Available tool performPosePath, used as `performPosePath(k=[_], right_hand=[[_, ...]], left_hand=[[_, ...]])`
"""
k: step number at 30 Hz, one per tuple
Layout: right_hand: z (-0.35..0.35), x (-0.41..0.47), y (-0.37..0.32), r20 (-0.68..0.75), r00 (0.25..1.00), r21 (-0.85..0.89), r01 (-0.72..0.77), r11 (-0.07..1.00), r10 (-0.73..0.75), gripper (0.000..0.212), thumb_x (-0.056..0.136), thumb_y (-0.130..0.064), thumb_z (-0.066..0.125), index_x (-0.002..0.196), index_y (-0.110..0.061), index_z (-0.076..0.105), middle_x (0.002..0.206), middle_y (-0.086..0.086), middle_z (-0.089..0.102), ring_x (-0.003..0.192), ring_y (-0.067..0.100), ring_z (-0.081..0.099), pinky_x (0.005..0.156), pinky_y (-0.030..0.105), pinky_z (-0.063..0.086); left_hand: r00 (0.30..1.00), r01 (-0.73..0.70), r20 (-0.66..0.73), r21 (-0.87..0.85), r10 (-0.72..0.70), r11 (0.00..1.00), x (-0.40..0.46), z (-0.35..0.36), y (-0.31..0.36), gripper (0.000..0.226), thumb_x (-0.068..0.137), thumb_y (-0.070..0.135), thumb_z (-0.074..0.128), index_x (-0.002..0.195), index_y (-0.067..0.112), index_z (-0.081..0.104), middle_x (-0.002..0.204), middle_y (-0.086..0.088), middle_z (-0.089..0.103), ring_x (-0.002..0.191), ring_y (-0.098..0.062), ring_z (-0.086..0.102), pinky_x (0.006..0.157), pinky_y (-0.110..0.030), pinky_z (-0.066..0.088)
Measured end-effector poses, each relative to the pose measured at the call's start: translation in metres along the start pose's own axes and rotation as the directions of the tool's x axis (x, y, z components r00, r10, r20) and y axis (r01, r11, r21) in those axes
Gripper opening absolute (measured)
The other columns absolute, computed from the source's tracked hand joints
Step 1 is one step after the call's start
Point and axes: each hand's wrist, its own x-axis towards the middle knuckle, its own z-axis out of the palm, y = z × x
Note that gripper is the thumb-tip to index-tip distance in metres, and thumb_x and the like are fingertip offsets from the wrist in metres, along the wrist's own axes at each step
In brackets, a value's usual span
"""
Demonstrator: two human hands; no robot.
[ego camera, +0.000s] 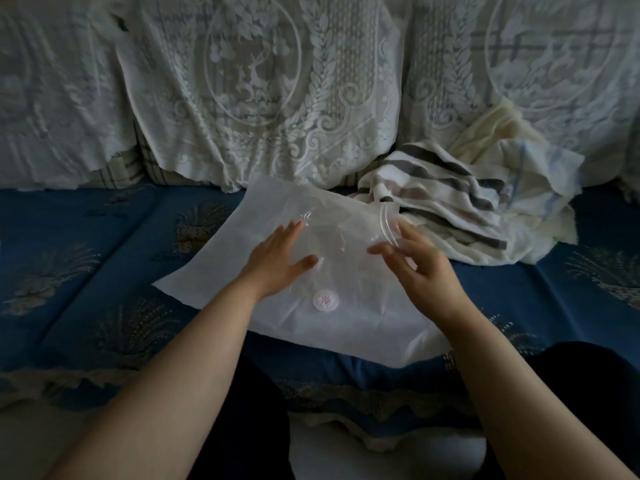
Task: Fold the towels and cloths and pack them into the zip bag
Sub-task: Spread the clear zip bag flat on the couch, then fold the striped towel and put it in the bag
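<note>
A clear zip bag (332,237) with a round white valve (325,301) lies on top of a flat white cloth (207,275) on the blue sofa seat. My left hand (277,261) lies flat on the bag with straight fingers. My right hand (415,268) hovers at the bag's zip edge (389,225), fingers loosely bent; whether it pinches the plastic is unclear. To the right sits a heap of unfolded cloths: a grey-striped white towel (440,199), a cream cloth (495,133) and a pale blue-white cloth (540,171).
The sofa seat (86,258) has a blue patterned cover with a lace trim along its front edge (346,400). White lace covers (263,91) drape the back cushions. My dark-clothed legs (571,375) are at the bottom of the view.
</note>
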Motion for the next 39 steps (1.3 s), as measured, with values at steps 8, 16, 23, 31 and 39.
performPosePath(k=[8, 16, 23, 31, 39], right_hand=[[-0.004, 0.010, -0.003, 0.041, 0.958, -0.151, 0.286, 0.946, -0.283, 0.029, 0.091, -0.025, 0.054, 0.111, -0.009, 0.070, 0.108, 0.002, 0.060, 0.105, 0.014, 0.057, 0.090, 0.031, 0.049], [0.004, 0.012, -0.006, -0.215, 0.845, -0.275, 0.429, 0.860, -0.490, 0.016, 0.085, -0.009, 0.066, 0.094, 0.003, 0.070, 0.093, 0.014, 0.062, 0.091, 0.010, 0.058, 0.078, 0.024, 0.052], [-0.014, -0.006, 0.002, -0.404, 0.774, -0.304, 0.390, 0.869, -0.488, 0.010, 0.091, -0.017, 0.058, 0.099, -0.014, 0.053, 0.097, -0.014, 0.056, 0.084, 0.004, 0.058, 0.076, 0.015, 0.048], [-0.007, 0.012, 0.020, -0.038, 0.980, 0.199, -0.186, 0.962, 0.198, 0.045, 0.092, 0.003, 0.048, 0.134, -0.011, 0.040, 0.126, -0.004, 0.051, 0.116, 0.009, 0.050, 0.093, 0.013, 0.045], [0.048, 0.038, 0.068, 0.330, 0.826, -0.164, -0.426, 0.890, 0.456, 0.090, 0.064, -0.056, 0.074, 0.138, -0.024, 0.034, 0.141, -0.001, 0.039, 0.127, 0.021, 0.045, 0.100, 0.036, 0.045]], left_hand=[[0.944, -0.232, -0.263, -0.103, 0.198, 0.967, 0.007, 0.009, -0.005, 0.051, 0.098, 0.032, 0.035, 0.148, 0.023, 0.025, 0.158, -0.003, 0.018, 0.144, -0.017, 0.020, 0.116, -0.041, 0.022], [0.909, -0.149, -0.411, -0.153, 0.074, 0.977, 0.004, 0.026, 0.000, 0.017, 0.099, 0.018, 0.040, 0.098, 0.007, 0.052, 0.090, -0.011, 0.059, 0.084, -0.029, 0.057, 0.069, -0.032, 0.037], [0.665, -0.141, -0.747, -0.106, 0.015, 0.984, -0.005, -0.019, -0.014, 0.026, 0.098, 0.019, 0.042, 0.089, 0.003, 0.060, 0.085, -0.019, 0.062, 0.080, -0.035, 0.054, 0.072, -0.042, 0.042], [0.669, -0.149, -0.743, -0.174, -0.031, 0.973, -0.005, -0.087, -0.032, 0.023, 0.097, 0.010, 0.043, 0.102, 0.001, 0.064, 0.105, -0.021, 0.063, 0.098, -0.032, 0.059, 0.083, -0.021, 0.037], [0.628, -0.010, -0.742, -0.307, -0.233, 0.952, -0.012, -0.098, -0.063, 0.026, 0.099, 0.014, 0.039, 0.105, 0.001, 0.061, 0.110, -0.021, 0.061, 0.103, -0.032, 0.056, 0.085, -0.026, 0.038]])
